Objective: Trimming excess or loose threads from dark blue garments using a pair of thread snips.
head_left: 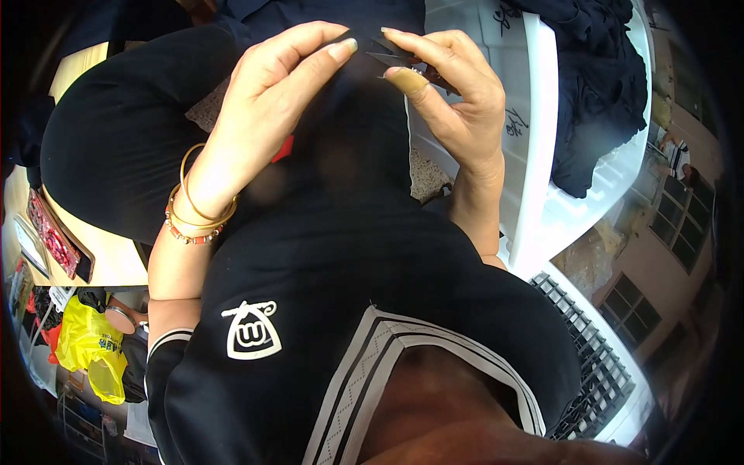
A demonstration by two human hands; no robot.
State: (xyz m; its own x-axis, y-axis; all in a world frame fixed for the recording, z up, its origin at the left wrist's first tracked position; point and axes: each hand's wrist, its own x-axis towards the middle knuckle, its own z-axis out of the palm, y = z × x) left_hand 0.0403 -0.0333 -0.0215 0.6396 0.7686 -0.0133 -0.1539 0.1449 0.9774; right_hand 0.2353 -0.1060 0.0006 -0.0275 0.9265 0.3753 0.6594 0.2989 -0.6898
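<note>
Dark navy fabric (322, 17) lies over my lap and runs up to the top of the view. Thumb and forefinger of my left hand (267, 97) come together along what looks like the fabric's dark edge, though its outline blends into the cloth behind. Across from it, my right hand (457, 97) grips small dark thread snips (394, 56), their pointed blades facing the left fingertips. A tan wrap (408, 80) covers the right thumb's tip. Bangles and a beaded bracelet (194, 225) circle my left wrist.
On the right stands a white plastic bin (542, 139) with dark garments (597, 93) inside. A light wooden surface (105, 248) at the left holds a red patterned phone case (58, 232). Below it hangs a yellow plastic bag (89, 341). A black grid rack (585, 341) sits lower right.
</note>
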